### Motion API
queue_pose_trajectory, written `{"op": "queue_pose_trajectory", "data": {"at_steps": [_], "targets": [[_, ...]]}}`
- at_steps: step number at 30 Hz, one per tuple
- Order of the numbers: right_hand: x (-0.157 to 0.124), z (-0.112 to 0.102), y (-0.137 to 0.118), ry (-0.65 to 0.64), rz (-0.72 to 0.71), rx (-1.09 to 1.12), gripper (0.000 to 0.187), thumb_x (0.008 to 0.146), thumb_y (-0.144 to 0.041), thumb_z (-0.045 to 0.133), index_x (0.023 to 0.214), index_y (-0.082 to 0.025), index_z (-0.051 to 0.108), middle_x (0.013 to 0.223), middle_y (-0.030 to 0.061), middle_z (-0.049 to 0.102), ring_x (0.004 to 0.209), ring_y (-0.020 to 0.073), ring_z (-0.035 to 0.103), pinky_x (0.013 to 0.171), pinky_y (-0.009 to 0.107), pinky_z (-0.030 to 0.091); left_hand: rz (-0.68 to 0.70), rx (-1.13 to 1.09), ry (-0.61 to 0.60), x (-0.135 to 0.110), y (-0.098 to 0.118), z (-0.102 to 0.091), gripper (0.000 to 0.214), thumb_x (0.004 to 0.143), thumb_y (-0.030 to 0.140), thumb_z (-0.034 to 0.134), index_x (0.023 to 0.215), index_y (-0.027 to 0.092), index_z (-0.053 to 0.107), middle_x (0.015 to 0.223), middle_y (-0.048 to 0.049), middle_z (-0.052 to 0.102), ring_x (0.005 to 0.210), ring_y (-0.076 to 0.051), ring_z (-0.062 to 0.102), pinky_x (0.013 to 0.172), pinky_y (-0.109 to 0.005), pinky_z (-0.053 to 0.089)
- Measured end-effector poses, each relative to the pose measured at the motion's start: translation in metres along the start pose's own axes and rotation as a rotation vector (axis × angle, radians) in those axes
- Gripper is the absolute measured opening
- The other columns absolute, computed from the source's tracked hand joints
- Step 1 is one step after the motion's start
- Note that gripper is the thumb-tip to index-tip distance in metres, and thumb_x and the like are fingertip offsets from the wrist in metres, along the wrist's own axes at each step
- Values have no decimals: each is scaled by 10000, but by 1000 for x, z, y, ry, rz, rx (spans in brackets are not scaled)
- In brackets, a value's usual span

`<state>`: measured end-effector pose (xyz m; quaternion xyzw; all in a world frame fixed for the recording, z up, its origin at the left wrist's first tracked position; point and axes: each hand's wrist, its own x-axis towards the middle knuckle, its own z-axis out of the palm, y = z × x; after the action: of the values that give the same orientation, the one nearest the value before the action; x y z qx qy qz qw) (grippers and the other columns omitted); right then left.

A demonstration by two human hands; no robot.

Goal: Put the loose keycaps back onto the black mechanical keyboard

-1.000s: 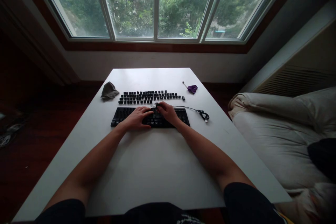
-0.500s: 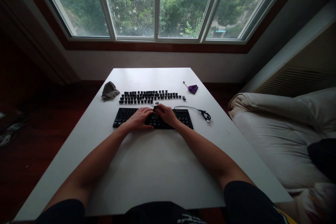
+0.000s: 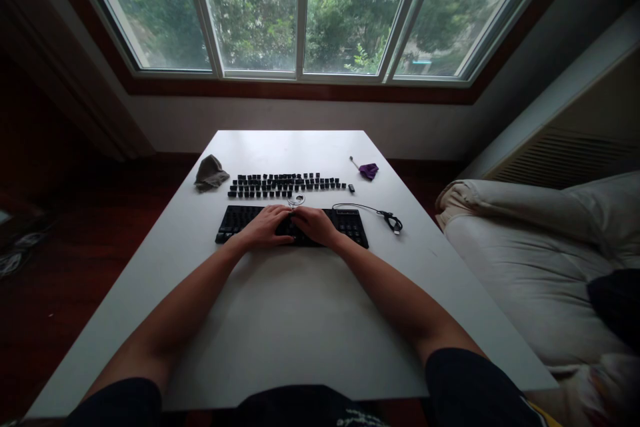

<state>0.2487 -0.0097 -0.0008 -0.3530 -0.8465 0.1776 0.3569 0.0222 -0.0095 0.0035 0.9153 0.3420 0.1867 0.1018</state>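
Head view: L hand (image 3: 263, 225) spread over keyboard (image 3: 235, 217), prob. steadying it; R hand (image 3: 316, 223) curled, grip unclear; keycaps (image 3: 287, 182) beyond both, rowed prob. for order.

Dark top (image 3: 290, 407), sleeves (image 3: 123, 401) short; pale lettering (image 3: 361, 419) across front; white line, yellow patch (image 3: 546, 417) on right sleeve (image 3: 470, 387).

White table (image 3: 295, 333) bearing a black keyboard (image 3: 235, 217)

The keyboard lies at the frame's centre, rows of dark keycaps (image 3: 281, 183) just above it. A crumpled grey cloth (image 3: 211, 175) sits left of the rows. Right of centre lie a purple cloth (image 3: 369, 171) and a thin stick (image 3: 355, 162); below them, a bundled cable (image 3: 389, 216).
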Motion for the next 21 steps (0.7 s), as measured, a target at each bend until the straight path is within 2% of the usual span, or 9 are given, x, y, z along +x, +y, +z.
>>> {"op": "queue_pose_trajectory", "data": {"at_steps": [3, 9, 17, 21], "targets": [[-2, 0, 1, 7, -30, -41, 161, 957, -299, 555, 1016, -206, 673, 925, 63, 723, 811, 181, 660, 767, 262, 469, 0, -17, 30, 1, 1, -1, 517, 877, 507, 638, 1286, 197, 575, 1373, -134, 564, 1299, -309, 485, 1129, -484, 372], [-5, 2, 2, 56, 12, 2, 173, 959, -325, 557, 1022, -223, 683, 908, 45, 734, 792, 181, 675, 752, 263, 476, -18, -14, 81, 7, 5, 5, 263, 885, 373, 651, 1102, 226, 654, 1202, -92, 648, 1148, -281, 563, 1033, -454, 442], [-6, 6, 0, 87, 68, 91, 186, 948, -352, 559, 1007, -235, 692, 914, 32, 741, 819, 185, 684, 790, 278, 493, -46, -29, 117, 6, 3, 9, 175, 891, 347, 641, 1013, 228, 680, 1174, -80, 654, 1091, -267, 581, 994, -428, 456], [-3, 3, -2, 169, 185, 257, 231, 967, -391, 502, 1017, -226, 655, 822, 17, 735, 745, 174, 694, 743, 282, 519, -86, -69, 142, 8, 4, 9, 197, 945, 377, 568, 1025, 231, 672, 1092, -68, 673, 1028, -240, 608, 956, -395, 470]]}}
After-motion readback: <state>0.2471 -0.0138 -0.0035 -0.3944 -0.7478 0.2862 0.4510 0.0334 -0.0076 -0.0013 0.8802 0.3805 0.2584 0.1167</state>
